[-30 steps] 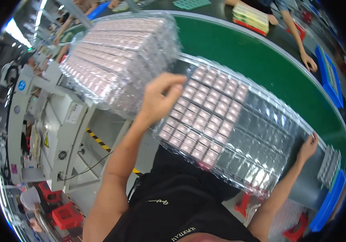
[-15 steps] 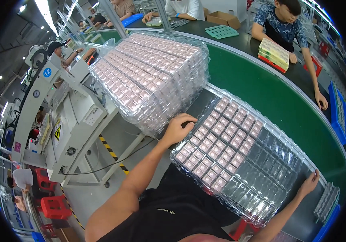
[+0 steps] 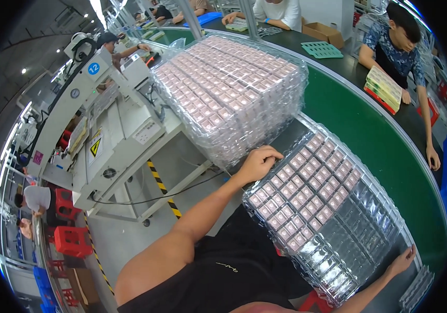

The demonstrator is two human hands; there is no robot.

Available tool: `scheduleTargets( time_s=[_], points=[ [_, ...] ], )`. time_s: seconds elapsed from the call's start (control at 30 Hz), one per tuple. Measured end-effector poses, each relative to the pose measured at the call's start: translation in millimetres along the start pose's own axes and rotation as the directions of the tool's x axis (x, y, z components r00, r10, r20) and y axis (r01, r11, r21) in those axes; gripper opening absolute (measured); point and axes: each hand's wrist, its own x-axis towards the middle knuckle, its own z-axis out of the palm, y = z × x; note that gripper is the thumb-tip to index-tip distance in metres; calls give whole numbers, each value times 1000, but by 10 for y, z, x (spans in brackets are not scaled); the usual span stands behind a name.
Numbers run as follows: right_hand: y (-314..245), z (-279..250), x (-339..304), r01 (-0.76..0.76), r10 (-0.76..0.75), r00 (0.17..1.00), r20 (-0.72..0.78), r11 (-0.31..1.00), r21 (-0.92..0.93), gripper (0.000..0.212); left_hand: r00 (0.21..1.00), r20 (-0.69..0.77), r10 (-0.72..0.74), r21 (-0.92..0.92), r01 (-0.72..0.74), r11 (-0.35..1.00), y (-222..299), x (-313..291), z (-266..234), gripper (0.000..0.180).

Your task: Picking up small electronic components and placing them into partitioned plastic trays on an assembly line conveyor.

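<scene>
Lowered onto the green conveyor (image 3: pixel 385 151), clear tray (image 3: pixel 327 208) sits loosely cupped by left hand (image 3: pixel 257 163), right hand (image 3: pixel 401 261) open-fingered.

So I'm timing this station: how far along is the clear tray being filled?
About half looks done: the left half of the tray holds rows of small pink parts, while the right-hand pockets look bare. In hand: the left hand rests on the tray's near-left corner and the right hand on its far end. A wrapped stack of filled trays sits beside it.
</scene>
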Motion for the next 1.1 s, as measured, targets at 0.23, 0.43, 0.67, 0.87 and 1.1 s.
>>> scheduleTargets(
  time_s=[0.23,0.43,0.67,0.87,1.1],
  points=[
    [-86,54,-4,-3,4,1000,29,1000,-10,33,976,4,218,92,-217,972,697,-113,-223,31],
    [-93,32,61,57,-57,998,-8,997,-50,34,585,-57,809,-89,-810,580,2373,2,-1409,107],
    [-140,124,14,57,-57,998,-26,998,-9,34,637,-75,767,-50,-771,635,2878,-83,-833,96],
    [-112,71,4,17,-18,1000,-21,999,-42,33,579,-181,795,-68,-814,577,2797,171,-1142,94],
    [6,83,68,-24,24,1000,9,999,46,33,502,-317,805,-68,-858,509,2771,159,-1331,92]
  ],
)
